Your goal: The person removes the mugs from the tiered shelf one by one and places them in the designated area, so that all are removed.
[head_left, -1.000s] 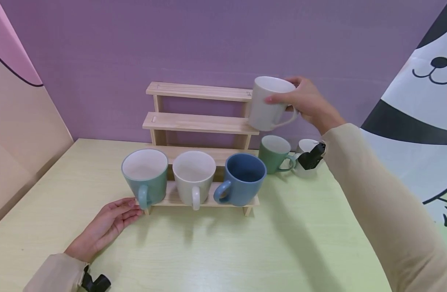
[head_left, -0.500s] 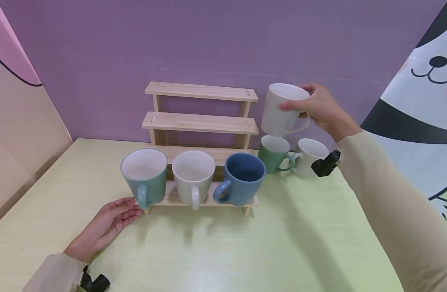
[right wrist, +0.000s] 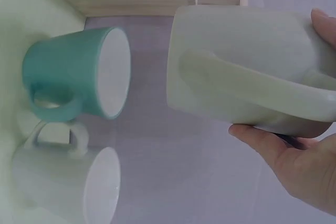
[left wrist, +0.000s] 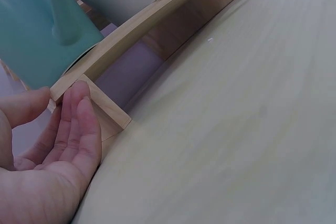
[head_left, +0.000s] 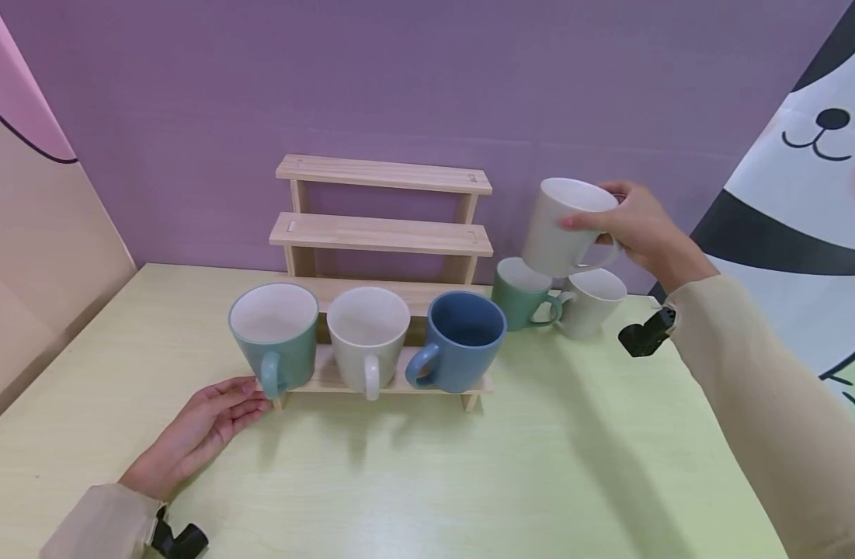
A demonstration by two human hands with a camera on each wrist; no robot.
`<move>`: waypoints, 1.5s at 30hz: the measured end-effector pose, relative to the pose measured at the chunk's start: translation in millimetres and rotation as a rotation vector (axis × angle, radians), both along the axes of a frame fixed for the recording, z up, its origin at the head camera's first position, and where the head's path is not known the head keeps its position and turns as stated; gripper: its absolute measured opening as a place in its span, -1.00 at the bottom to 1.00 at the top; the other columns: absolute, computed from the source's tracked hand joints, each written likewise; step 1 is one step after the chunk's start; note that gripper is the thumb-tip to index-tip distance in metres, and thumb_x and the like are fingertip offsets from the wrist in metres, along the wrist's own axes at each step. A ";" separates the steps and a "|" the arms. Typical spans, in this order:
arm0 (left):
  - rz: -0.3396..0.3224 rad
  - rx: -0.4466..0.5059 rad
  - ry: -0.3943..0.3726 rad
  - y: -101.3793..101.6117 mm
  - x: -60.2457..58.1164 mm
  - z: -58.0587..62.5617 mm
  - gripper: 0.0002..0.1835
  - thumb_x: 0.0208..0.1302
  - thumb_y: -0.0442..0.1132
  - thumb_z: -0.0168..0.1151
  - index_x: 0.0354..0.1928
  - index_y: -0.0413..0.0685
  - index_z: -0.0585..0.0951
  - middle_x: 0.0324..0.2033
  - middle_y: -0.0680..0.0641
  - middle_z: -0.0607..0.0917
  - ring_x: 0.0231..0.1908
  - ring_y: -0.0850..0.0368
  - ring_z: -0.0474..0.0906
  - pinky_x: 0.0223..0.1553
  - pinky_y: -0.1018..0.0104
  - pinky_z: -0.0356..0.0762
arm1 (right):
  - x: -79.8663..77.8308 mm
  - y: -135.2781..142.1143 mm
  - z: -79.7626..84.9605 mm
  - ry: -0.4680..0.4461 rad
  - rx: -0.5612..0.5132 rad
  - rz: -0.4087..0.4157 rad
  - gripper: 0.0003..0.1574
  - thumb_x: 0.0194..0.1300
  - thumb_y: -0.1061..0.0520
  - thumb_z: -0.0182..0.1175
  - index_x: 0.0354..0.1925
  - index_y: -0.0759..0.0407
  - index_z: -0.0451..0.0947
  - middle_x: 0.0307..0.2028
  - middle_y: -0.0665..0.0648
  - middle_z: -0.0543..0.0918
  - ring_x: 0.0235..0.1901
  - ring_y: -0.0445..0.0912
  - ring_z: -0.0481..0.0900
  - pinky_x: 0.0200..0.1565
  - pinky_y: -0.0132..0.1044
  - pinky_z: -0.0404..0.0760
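Note:
My right hand (head_left: 647,229) grips a white mug (head_left: 563,225) by its upper body, thumb on one side and fingers on the other. The mug is in the air, tilted a little, its handle pointing toward me on the right. Below it a green mug (head_left: 518,299) and another white mug (head_left: 589,307) stand on the table. At the lower left, my left hand (head_left: 206,431) pinches the front corner of the stepped wooden stand (left wrist: 142,30), thumb at the board's end and fingers beneath. Its lowest step bears a teal mug (head_left: 273,334), a white mug with small handle (head_left: 368,334) and a blue mug (head_left: 465,338).
The two upper steps (head_left: 381,233) of the stand hold nothing. A purple wall (head_left: 399,78) rises behind the pale table (head_left: 399,489). On the right is a panel with a cartoon face (head_left: 818,171).
My right hand has carried the white mug rightward and down, from beside the upper steps to above the green mug and the other white mug. My left hand has stayed at the stand's corner.

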State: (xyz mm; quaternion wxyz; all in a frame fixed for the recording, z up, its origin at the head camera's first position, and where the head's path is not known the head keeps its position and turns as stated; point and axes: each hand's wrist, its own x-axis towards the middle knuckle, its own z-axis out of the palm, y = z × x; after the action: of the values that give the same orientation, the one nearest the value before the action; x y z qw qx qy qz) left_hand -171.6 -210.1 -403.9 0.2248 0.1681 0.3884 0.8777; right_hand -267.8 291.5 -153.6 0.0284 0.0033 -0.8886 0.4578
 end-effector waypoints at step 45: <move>0.009 -0.007 0.007 4.5 -0.3 1.9 -0.64 0.50 -0.43 -0.26 -0.08 -0.17 0.60 -0.16 -0.10 0.70 -0.08 0.11 0.65 0.07 0.36 0.59 | 31.6 83.2 -73.0 -0.005 0.094 -0.063 0.10 0.15 -0.04 0.37 0.37 0.32 -0.05 0.05 -0.02 0.27 0.01 -0.09 0.29 -0.22 -0.43 0.54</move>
State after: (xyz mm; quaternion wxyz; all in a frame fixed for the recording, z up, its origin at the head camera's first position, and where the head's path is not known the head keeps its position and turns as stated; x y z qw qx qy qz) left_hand -171.9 -205.6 -402.0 0.2202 0.1686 0.3929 0.8768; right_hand -236.2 374.7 -226.6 0.0402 -0.0245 -0.9089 0.4143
